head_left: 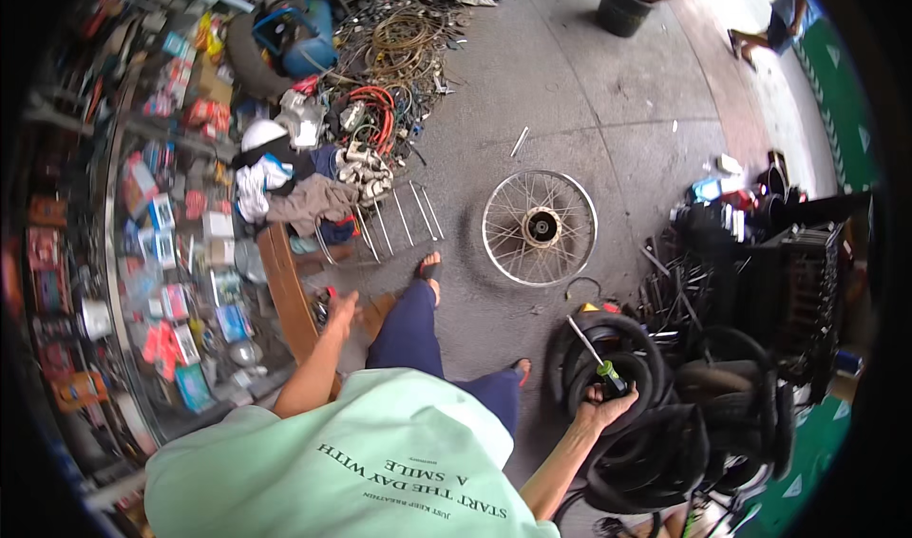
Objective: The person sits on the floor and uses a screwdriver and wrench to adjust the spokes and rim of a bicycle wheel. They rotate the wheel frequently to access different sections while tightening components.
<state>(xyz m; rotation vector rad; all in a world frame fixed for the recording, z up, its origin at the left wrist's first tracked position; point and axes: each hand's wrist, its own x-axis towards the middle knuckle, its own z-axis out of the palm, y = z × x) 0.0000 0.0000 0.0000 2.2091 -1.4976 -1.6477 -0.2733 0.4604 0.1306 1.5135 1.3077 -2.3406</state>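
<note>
My right hand (608, 406) is closed around the green and black handle of a screwdriver (611, 377), whose long metal shaft points up and to the left. Below it, as seen from above, lie stacked black tires (636, 334). Over by the brown wooden bench (288, 286), my left hand (343, 312) hangs with its fingers apart and nothing visible in it. A spoked wheel rim (541, 226) with a central hub lies flat on the concrete floor ahead of me, out of reach of both hands.
A metal rack (404, 220) stands by a heap of clothes (318, 201). Cables and hoses (385, 73) pile up behind it. A glass display case (190, 253) full of small packages lines the left. A black bucket (624, 4) and a person (784, 20) are far right.
</note>
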